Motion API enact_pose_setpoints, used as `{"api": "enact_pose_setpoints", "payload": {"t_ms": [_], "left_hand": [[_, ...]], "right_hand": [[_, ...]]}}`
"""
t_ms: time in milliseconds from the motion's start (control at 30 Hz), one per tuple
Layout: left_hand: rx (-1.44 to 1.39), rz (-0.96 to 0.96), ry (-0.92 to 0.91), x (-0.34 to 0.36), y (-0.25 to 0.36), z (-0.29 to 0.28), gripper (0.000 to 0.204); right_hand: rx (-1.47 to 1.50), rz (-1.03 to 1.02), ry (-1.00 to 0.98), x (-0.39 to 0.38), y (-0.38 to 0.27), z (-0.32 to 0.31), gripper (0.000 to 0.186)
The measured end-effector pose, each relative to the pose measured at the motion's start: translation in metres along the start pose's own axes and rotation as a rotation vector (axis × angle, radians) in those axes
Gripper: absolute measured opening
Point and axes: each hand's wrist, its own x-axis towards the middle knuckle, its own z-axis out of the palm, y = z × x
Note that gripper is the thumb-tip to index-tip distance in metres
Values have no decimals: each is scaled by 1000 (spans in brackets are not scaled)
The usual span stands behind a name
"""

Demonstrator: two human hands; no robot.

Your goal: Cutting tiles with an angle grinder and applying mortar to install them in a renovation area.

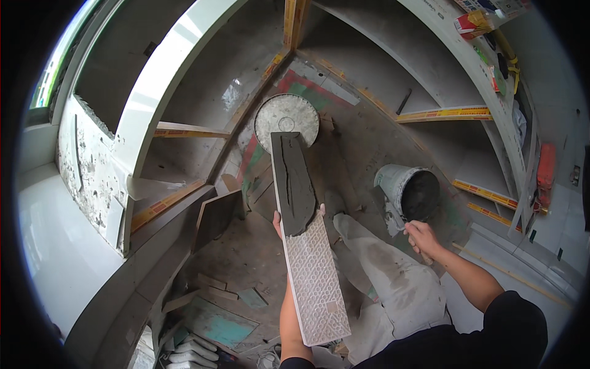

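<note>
A long narrow tile [314, 280] lies across my left hand [277, 224], its ribbed back facing up. The fingers wrap its two edges from underneath, and the palm is hidden. Grey mortar [295, 184] covers the far half of the tile in a thick layer; the near half is bare. The far end of the tile overlaps a round, mortar-crusted lid or bucket top [268, 117] in the picture. On the right, my right hand [421, 238] is closed round the handle of a trowel [393, 220]. Its blade is beside the tilted bucket [388, 178], which holds dark mortar [420, 194].
White cabinet frames with shelves edged in yellow-orange tape [445, 114] curve round both sides. A dark panel [216, 216] leans at left, near tile offcuts [251, 297] on the dusty floor. A drink bottle [478, 24] stands on the upper right ledge. A thin stick [510, 273] lies at right.
</note>
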Motion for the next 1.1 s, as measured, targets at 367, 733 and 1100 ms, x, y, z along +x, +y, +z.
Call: {"api": "enact_pose_setpoints", "payload": {"t_ms": [367, 733, 1100], "left_hand": [[-311, 74, 11, -133, -46, -16, 95], [-182, 152, 95, -232, -59, -32, 104], [-182, 134, 71, -244, -48, -75, 114]], "right_hand": [[70, -144, -516, 65, -95, 61, 43], [-465, -561, -436, 33, -59, 116, 36], [-762, -720, -312, -35, -65, 94, 29]]}}
